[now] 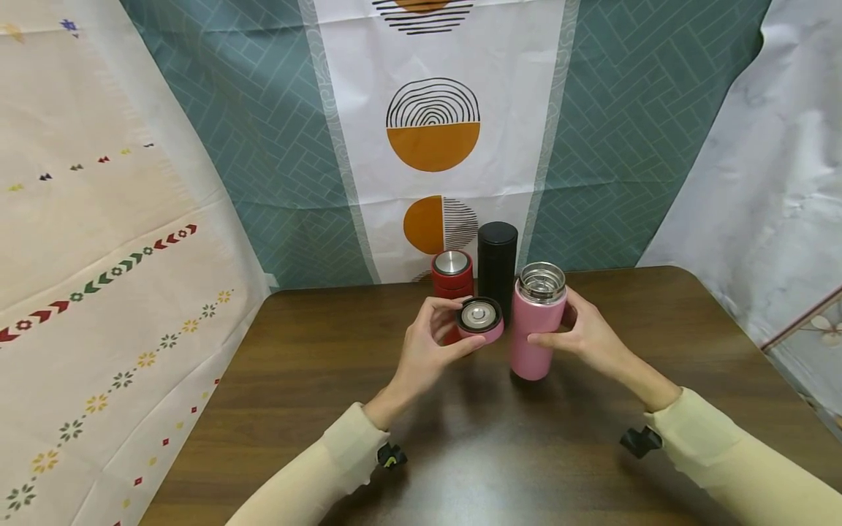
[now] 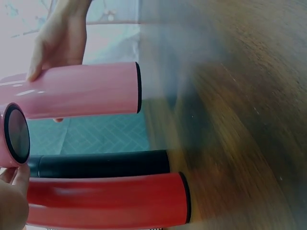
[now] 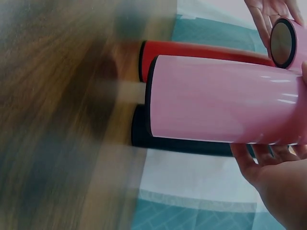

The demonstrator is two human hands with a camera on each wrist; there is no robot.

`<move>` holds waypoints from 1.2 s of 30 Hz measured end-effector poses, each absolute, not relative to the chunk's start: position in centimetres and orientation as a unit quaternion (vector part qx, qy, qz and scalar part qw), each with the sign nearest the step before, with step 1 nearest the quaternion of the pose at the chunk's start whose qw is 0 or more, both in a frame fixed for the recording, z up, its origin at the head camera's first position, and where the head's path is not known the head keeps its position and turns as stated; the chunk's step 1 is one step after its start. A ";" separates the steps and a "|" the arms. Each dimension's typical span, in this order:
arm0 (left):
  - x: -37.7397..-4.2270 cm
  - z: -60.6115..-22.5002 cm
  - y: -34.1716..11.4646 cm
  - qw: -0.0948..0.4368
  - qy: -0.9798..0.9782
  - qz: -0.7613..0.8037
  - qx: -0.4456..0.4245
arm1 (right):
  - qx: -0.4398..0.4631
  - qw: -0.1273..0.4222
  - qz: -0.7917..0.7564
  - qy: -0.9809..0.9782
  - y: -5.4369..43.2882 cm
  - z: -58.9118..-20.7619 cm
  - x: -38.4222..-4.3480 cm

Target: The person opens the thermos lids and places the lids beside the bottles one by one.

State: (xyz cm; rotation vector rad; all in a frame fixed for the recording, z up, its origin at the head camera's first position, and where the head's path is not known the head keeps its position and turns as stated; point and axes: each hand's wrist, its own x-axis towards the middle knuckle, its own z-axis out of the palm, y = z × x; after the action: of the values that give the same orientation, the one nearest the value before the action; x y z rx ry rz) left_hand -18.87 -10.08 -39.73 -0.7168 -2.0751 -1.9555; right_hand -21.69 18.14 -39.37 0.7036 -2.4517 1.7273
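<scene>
My left hand (image 1: pixel 426 337) holds a round pink lid (image 1: pixel 480 325) by its sides, with the steel inner face and dark rim turned up. In the left wrist view the lid (image 2: pixel 17 136) shows its dark-rimmed disc. Just to the right, my right hand (image 1: pixel 588 337) grips a pink thermos bottle (image 1: pixel 536 332) around its body. The bottle is upright and uncapped, its steel neck (image 1: pixel 542 282) exposed. Its black-edged base seems a little above the table in the right wrist view, where the bottle (image 3: pixel 216 98) fills the middle. Lid and bottle are apart.
Behind the hands stand a red thermos (image 1: pixel 452 281) with a steel-topped lid and a taller black thermos (image 1: pixel 497 267), side by side on the brown wooden table (image 1: pixel 316 380). Patterned cloths (image 1: pixel 276 146) hang at the back and both sides.
</scene>
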 end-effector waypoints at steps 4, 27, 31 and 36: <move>-19.1 -39.8 -9.3 0.096 -0.699 -0.663 -0.249 | 0.218 0.050 0.551 -0.804 18.9 -39.4 -21.6; -22.6 -40.2 -0.6 0.118 -0.709 -0.655 -0.233 | 0.042 0.217 0.555 -0.802 23.6 -39.7 -23.1; -23.4 -40.6 0.8 0.122 -0.729 -0.638 -0.215 | -0.001 0.245 0.541 -0.805 24.4 -40.0 -23.9; -24.8 -41.6 2.5 0.131 -0.739 -0.631 -0.197 | -0.042 0.267 0.541 -0.796 25.0 -40.3 -25.2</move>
State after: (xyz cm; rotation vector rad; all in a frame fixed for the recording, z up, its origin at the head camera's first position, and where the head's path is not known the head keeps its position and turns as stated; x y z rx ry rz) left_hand -24.75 2.48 -41.55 -0.5713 -2.1458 -1.8327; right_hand -25.25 25.02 -40.32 -0.1127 -2.1498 1.4605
